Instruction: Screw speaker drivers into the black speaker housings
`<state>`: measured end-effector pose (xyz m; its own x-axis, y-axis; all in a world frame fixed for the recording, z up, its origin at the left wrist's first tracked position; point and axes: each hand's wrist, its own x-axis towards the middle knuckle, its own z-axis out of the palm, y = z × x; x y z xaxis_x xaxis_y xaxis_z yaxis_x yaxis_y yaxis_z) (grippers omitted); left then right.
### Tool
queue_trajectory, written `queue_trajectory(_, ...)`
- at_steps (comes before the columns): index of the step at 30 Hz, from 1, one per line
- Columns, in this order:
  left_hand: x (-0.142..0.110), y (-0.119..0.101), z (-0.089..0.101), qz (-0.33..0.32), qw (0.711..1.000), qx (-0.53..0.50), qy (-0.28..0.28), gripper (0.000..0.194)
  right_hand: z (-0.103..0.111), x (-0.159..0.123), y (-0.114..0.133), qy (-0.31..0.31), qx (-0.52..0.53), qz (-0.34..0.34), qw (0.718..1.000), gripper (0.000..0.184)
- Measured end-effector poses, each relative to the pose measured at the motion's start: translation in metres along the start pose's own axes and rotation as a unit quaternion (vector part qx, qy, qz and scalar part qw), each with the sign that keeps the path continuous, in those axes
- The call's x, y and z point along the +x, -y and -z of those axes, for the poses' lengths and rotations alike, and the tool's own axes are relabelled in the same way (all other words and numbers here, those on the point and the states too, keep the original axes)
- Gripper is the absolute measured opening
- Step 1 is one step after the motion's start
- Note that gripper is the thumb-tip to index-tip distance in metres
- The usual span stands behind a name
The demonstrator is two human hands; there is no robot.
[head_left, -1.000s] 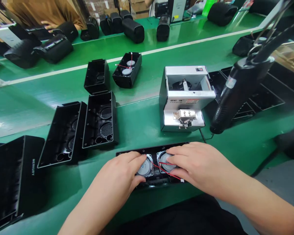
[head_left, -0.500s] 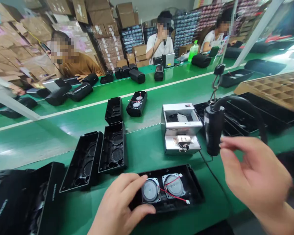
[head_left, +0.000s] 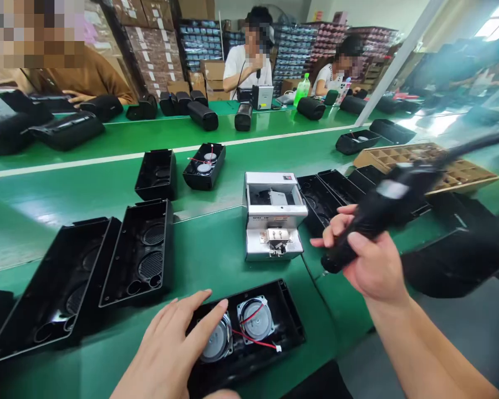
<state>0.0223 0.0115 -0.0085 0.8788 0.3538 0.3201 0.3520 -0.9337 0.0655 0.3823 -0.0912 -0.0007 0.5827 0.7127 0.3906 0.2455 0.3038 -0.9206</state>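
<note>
My left hand (head_left: 170, 343): spread over one end of a black, box-shaped plastic housing (head_left: 286, 318).
Housing: open-topped, on the green table (head_left: 208, 238).
Inside: two round grey speakers (head_left: 255, 320), thin red wires (head_left: 255, 339).
My right hand (head_left: 374, 257): wrapped around a black cylindrical screwdriver (head_left: 368, 213).

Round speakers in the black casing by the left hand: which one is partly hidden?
The left speaker: the left hand blocks its left side from view, while the right speaker is clear of both hands, with only red wire across it.
</note>
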Motion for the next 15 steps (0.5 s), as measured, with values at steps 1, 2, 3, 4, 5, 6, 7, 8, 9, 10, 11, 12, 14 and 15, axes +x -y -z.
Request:
queue_trajectory(1,0.005,-0.004,0.000,0.005,1.000,-0.009,-0.005,0.085,-0.006,0.003,0.012,0.001,0.031,0.001,1.000,0.047)
queue_trajectory(2,0.012,-0.009,-0.001,0.011,1.000,-0.017,-0.005,0.070,-0.013,0.007,0.025,0.003,0.060,0.002,0.998,0.052)
queue_trajectory(3,0.019,-0.015,-0.003,0.017,1.000,-0.025,-0.003,0.057,-0.021,0.013,0.037,0.005,0.086,0.003,0.996,0.058)
queue_trajectory(4,0.026,-0.020,-0.005,0.022,0.999,-0.034,0.000,0.050,-0.030,0.019,0.047,0.005,0.117,0.006,0.993,0.064)
queue_trajectory(5,0.032,-0.025,-0.008,0.027,0.999,-0.046,0.005,0.048,-0.039,0.026,0.055,0.006,0.145,0.011,0.989,0.066)
queue_trajectory(6,0.038,-0.030,-0.011,0.036,0.998,-0.060,0.006,0.049,-0.049,0.033,0.060,0.009,0.169,0.020,0.985,0.065)
queue_trajectory(7,0.042,-0.033,-0.014,0.046,0.996,-0.074,0.010,0.051,-0.058,0.039,0.061,0.018,0.189,0.033,0.981,0.064)
queue_trajectory(8,0.044,-0.036,-0.017,0.060,0.994,-0.086,0.018,0.056,-0.066,0.044,0.059,0.033,0.199,0.050,0.978,0.062)
queue_trajectory(9,0.046,-0.038,-0.020,0.075,0.992,-0.095,0.026,0.061,-0.074,0.048,0.055,0.053,0.204,0.070,0.975,0.061)
queue_trajectory(10,0.046,-0.039,-0.023,0.089,0.990,-0.105,0.033,0.064,-0.080,0.050,0.049,0.074,0.206,0.089,0.972,0.061)
queue_trajectory(11,0.046,-0.040,-0.025,0.102,0.987,-0.115,0.038,0.065,-0.085,0.051,0.042,0.096,0.207,0.105,0.968,0.060)
queue_trajectory(12,0.045,-0.041,-0.026,0.112,0.985,-0.125,0.041,0.062,-0.089,0.051,0.035,0.118,0.205,0.111,0.965,0.060)
queue_trajectory(14,0.044,-0.041,-0.027,0.122,0.981,-0.144,0.049,0.057,-0.094,0.048,0.026,0.144,0.203,0.096,0.964,0.058)
queue_trajectory(15,0.044,-0.041,-0.026,0.124,0.979,-0.150,0.057,0.056,-0.095,0.046,0.025,0.150,0.201,0.078,0.965,0.059)
